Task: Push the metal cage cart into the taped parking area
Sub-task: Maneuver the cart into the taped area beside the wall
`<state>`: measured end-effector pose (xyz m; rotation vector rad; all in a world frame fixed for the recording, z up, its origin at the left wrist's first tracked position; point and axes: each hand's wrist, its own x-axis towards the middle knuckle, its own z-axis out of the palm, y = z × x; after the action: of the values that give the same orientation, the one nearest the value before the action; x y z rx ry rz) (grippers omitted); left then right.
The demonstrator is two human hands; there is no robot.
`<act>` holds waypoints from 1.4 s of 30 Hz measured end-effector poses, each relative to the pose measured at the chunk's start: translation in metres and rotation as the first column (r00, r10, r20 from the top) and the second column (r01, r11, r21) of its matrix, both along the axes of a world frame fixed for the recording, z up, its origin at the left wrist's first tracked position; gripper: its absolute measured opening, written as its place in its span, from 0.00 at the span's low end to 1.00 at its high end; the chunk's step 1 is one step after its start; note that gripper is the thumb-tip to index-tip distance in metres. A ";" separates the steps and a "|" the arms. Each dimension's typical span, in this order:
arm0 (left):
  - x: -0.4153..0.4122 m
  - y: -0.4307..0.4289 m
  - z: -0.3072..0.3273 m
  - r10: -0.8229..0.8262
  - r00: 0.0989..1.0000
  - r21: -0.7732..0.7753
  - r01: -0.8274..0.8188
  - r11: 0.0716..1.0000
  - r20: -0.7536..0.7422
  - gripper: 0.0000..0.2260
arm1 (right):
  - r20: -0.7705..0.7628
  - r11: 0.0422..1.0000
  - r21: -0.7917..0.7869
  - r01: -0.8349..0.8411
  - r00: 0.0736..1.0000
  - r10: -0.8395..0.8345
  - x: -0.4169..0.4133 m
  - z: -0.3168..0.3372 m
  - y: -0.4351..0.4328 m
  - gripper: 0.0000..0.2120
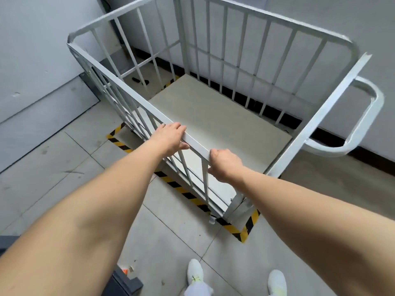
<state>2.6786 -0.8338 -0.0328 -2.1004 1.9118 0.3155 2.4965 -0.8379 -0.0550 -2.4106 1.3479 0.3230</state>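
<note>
A white metal cage cart with barred sides and a pale flat deck stands in a corner, over a rectangle of yellow-and-black floor tape. The tape shows along the cart's near side and at two corners. My left hand lies over the near top rail, fingers curled on it. My right hand grips the same rail a little further right, fist closed around it. A looped push handle sticks out from the cart's right end.
White walls with a dark skirting board close in behind and to the left of the cart. A small black object lies on the floor beyond it. Grey floor tiles and my white shoes are below, with a dark grey item at bottom left.
</note>
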 end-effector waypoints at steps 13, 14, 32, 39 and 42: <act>0.008 -0.024 -0.014 -0.169 0.985 0.020 0.169 0.985 0.010 0.24 | 0.127 0.955 -0.259 -0.146 0.975 0.183 -0.016 -0.035 -0.001 0.10; 0.007 -0.024 -0.012 -0.183 0.983 0.026 0.182 0.983 0.031 0.24 | 0.123 0.951 -0.263 -0.161 0.972 0.198 -0.017 -0.035 -0.001 0.10; -0.046 -0.071 -0.024 -0.152 0.985 -0.027 0.150 0.988 -0.086 0.35 | -0.006 0.881 -0.441 -0.170 0.982 0.187 -0.096 -0.037 -0.039 0.17; -0.018 -0.070 -0.030 -0.125 0.992 -0.051 0.124 0.991 -0.020 0.36 | 0.016 0.909 -0.399 -0.124 0.990 0.142 -0.090 -0.041 -0.038 0.14; -0.021 -0.068 -0.029 -0.131 0.991 -0.063 0.131 0.989 0.006 0.36 | 0.034 0.929 -0.357 -0.093 0.993 0.112 -0.087 -0.042 -0.038 0.14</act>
<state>2.6581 -0.9014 -0.0622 -2.0007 2.0723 0.2269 2.4097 -0.8757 -0.0975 -2.7690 1.3563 0.0391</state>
